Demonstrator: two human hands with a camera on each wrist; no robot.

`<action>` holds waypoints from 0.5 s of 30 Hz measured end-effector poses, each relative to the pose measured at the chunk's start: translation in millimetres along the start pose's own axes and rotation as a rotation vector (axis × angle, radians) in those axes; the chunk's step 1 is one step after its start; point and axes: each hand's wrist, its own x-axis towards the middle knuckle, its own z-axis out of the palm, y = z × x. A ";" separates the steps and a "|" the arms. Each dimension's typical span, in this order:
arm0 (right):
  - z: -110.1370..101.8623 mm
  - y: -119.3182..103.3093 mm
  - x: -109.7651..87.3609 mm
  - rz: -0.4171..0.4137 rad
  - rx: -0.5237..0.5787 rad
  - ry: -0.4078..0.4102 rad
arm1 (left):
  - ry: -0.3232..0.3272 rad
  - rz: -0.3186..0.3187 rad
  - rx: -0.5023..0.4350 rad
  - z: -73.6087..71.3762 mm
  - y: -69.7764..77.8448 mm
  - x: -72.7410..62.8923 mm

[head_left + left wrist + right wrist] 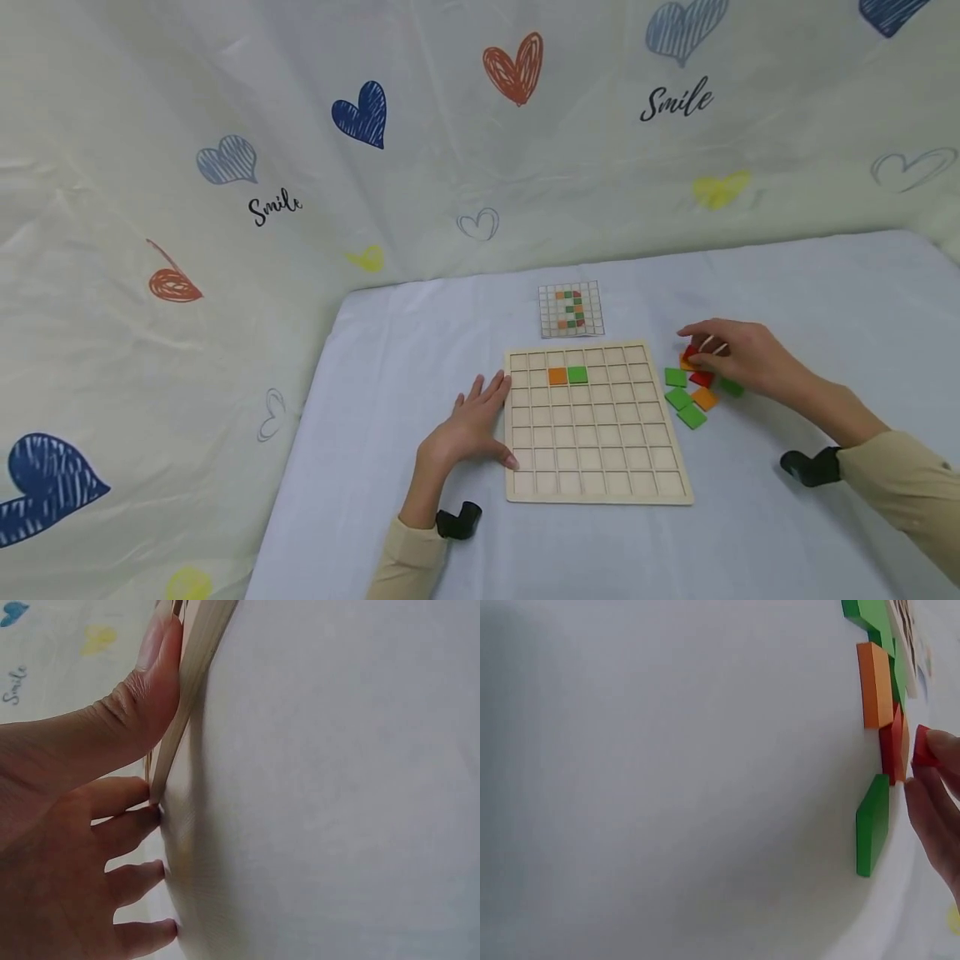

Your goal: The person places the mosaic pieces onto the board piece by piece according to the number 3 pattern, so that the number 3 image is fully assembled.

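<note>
A wooden grid board [600, 433] lies on the white cloth, with an orange tile [557, 377] and a green tile [577, 375] side by side in its second row. My left hand [467, 425] rests at the board's left edge, fingers spread and thumb on the rim; the left wrist view shows the thumb [139, 705] against the wooden edge. Right of the board, my right hand [742, 354] pinches a red tile [924, 747] between thumb and fingers, just above a loose pile. In that pile lie several green tiles [692, 416], another red tile [701, 379] and orange tiles [704, 398].
Behind the board lies a small pattern card [571, 309] with a coloured figure 3 on a grid. A white curtain [435, 167] printed with hearts hangs behind the table. Black wrist cameras [459, 521] are strapped at both sleeves.
</note>
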 end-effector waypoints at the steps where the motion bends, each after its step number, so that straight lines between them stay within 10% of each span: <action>1: 0.2 -1.7 1.1 0.025 0.019 -0.010 | 0.002 0.000 -0.001 0.1 0.3 -0.1; 15: 9.6 -24.5 15.6 0.089 0.135 -0.080 | 0.003 0.000 0.004 -1.4 2.0 -1.9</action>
